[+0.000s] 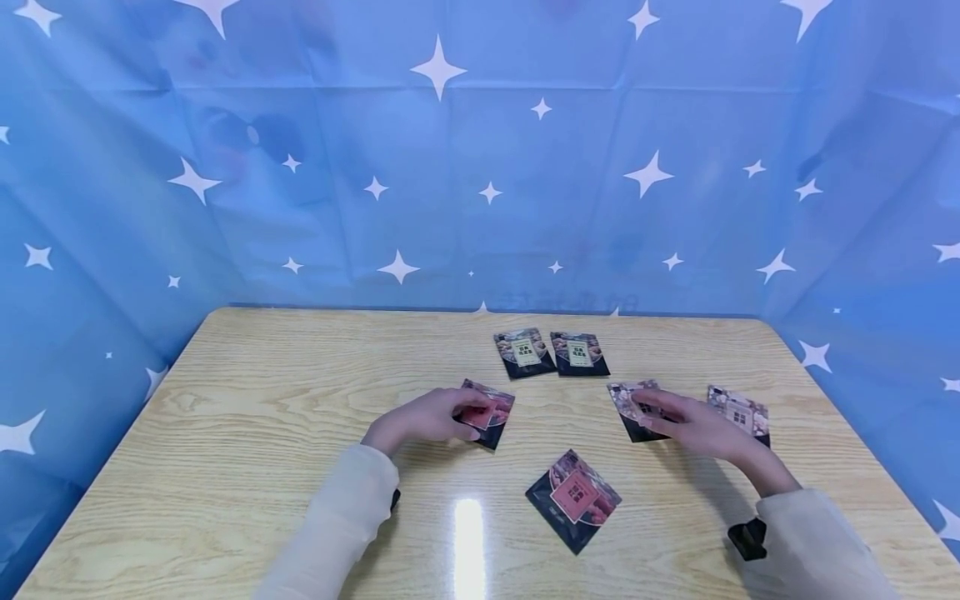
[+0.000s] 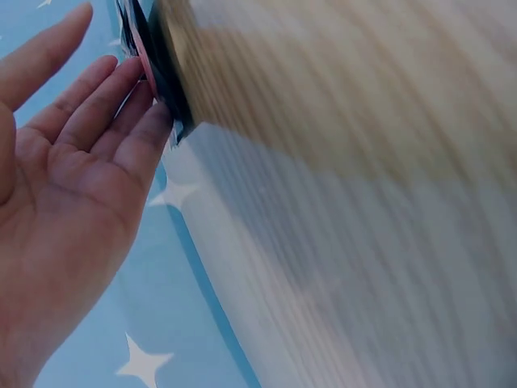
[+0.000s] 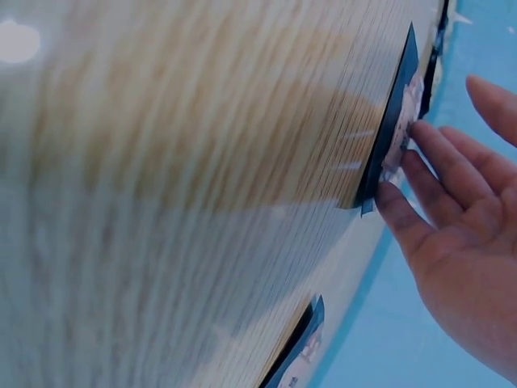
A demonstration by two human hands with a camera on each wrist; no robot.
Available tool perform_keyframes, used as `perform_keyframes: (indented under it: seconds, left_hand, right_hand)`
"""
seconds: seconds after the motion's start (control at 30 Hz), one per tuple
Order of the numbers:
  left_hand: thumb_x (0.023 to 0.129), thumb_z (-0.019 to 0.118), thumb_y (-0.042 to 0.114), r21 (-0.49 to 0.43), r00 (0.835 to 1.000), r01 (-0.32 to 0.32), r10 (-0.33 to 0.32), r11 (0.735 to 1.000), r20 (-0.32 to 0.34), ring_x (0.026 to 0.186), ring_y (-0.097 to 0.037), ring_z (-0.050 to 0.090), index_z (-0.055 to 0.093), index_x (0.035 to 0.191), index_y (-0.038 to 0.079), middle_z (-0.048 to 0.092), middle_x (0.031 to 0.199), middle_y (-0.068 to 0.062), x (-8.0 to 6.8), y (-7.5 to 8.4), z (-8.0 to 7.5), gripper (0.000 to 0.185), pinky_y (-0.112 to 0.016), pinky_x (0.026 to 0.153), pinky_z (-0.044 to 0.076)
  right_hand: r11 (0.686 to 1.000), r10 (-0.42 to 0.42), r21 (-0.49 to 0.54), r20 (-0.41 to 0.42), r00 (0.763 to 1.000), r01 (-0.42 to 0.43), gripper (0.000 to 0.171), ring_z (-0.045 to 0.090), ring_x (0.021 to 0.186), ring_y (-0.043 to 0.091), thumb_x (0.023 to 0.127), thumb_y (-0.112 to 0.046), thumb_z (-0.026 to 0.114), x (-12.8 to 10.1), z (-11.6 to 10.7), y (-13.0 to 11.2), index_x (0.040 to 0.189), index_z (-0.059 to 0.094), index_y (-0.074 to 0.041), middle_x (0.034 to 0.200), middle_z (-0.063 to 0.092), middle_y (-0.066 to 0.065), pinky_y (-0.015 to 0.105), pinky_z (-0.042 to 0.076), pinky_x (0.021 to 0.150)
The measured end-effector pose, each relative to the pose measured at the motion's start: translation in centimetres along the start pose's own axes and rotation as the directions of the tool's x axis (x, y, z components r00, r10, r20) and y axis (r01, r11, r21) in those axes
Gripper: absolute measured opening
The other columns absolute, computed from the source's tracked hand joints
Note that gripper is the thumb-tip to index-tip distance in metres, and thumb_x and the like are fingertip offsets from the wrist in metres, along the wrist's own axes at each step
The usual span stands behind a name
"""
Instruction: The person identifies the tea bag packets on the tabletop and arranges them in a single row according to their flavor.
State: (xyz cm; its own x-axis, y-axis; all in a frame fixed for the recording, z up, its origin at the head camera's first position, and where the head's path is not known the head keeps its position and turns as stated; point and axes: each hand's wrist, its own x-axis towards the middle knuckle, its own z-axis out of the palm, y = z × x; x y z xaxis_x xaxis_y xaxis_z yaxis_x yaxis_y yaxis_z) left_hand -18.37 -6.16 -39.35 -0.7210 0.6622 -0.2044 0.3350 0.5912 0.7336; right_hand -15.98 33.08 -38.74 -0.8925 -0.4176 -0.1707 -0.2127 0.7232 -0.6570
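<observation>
Looking down over the wooden table point(image 1: 285, 392), I count six sachets. Two green-labelled sachets point(image 1: 551, 353) sit side by side at twelve o'clock, seemingly paired already. A red-labelled sachet point(image 1: 573, 498) lies alone at six o'clock, skewed. My left hand point(image 1: 427, 417) rests straight fingers on another red-labelled sachet point(image 1: 491, 410) at nine o'clock; nothing is gripped. My right hand point(image 1: 686, 423) presses flat fingers on a pale-labelled sachet point(image 1: 630, 400) at three o'clock, its twin point(image 1: 742, 412) just beyond. I judge the red and pale pairs are not yet lined up.
</observation>
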Motion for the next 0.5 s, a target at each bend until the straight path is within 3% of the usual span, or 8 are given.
perform_keyframes:
  seconds: [0.3,0.5]
  left_hand:
    - [0.086,0.065,0.019,-0.036,0.998,0.0,-0.002,0.999,-0.055,0.117,-0.028,0.045,0.049,0.131,0.01,0.043,0.135,-0.012,-1.8,-1.6,-0.8,0.049,-0.043,0.093,0.037]
    - [0.087,0.064,0.02,-0.037,0.998,0.017,-0.019,0.999,-0.064,0.122,-0.03,0.041,0.05,0.13,0.008,0.041,0.138,-0.012,-3.1,-2.4,-1.7,0.047,-0.044,0.095,0.035]
  right_hand:
    - [1.0,-0.014,-0.003,-0.005,1.0,0.014,0.049,0.035,0.122,0.046,0.096,-0.023,0.048,0.0,0.1,0.2,0.138,0.037,-0.001,0.138,0.033,0.028,0.057,0.036,0.089]
    - [1.0,-0.013,-0.005,-0.006,1.0,0.013,0.049,0.035,0.122,0.046,0.096,-0.025,0.048,0.0,0.0,0.3,0.138,0.038,-0.001,0.138,0.034,0.027,0.057,0.035,0.09]
